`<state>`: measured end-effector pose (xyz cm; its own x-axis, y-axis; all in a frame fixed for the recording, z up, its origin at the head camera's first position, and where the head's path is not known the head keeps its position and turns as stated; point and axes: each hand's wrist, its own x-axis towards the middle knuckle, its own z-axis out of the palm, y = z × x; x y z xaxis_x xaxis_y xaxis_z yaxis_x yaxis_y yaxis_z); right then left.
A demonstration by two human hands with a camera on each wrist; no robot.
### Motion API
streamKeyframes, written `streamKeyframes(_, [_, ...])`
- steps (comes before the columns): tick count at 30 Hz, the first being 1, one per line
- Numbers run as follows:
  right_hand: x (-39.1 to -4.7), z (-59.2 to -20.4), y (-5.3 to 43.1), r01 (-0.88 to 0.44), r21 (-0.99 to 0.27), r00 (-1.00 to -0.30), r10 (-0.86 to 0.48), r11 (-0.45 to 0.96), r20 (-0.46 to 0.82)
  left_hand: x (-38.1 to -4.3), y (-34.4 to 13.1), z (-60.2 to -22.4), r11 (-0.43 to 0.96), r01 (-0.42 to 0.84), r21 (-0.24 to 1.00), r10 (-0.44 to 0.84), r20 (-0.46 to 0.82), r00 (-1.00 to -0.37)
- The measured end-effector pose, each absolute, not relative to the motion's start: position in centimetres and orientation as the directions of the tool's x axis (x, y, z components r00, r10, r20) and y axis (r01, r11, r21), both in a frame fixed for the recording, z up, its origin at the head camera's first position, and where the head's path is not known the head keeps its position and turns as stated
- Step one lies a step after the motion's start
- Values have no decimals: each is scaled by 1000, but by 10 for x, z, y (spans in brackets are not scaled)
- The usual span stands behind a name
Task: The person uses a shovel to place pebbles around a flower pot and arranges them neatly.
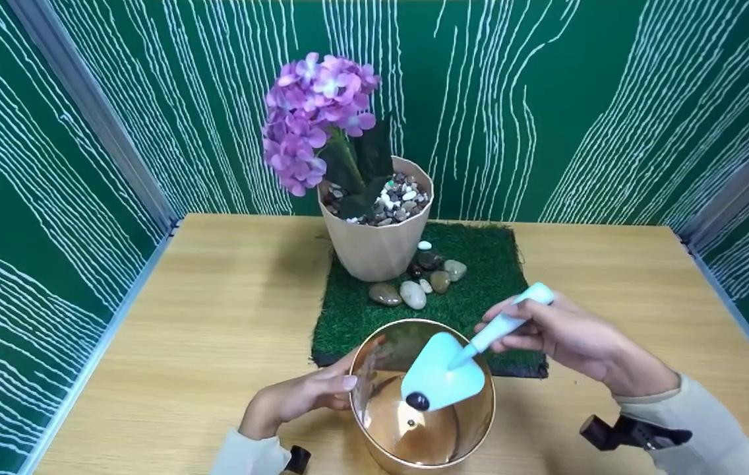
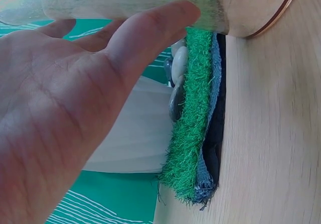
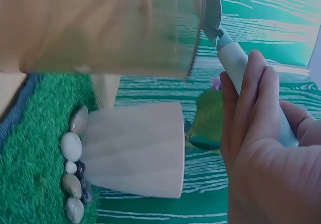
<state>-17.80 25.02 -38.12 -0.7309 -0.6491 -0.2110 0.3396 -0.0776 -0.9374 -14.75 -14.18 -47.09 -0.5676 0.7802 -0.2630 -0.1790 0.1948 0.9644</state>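
My right hand grips the pale handle of a small light-blue garden trowel, tilted with its blade over the mouth of a clear amber container. A dark, shiny stone shows at the blade's tip. At the container's left side, my left hand holds the wall, thumb near and fingers on the far side. The left wrist view shows the left hand against the clear wall. In the right wrist view, the right hand has its fingers wrapped round the trowel handle.
Behind the container stands a beige pot of pebbles with a purple flower. It rests on a green turf mat, several smooth stones beside it. Green panels with white lines enclose the wooden table at the back and sides.
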Motion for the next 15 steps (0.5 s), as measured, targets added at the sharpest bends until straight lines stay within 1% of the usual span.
streamKeyframes(5, [-184,-377,260,329,-939,-760,-618,-102,-200,-147,-142,-471,198,-187,962,777,-270,-569])
streamKeyframes(10, [-191,-374,268,311,-944,-781,-595,-107,-190,-148,-142,-472,189,-173,967,784,-254,-566])
streamKeyframes(15, [-198,-373,274,313,-938,-803,-569,-147,-179,-148,-141,-472,177,-160,971,790,-237,-566])
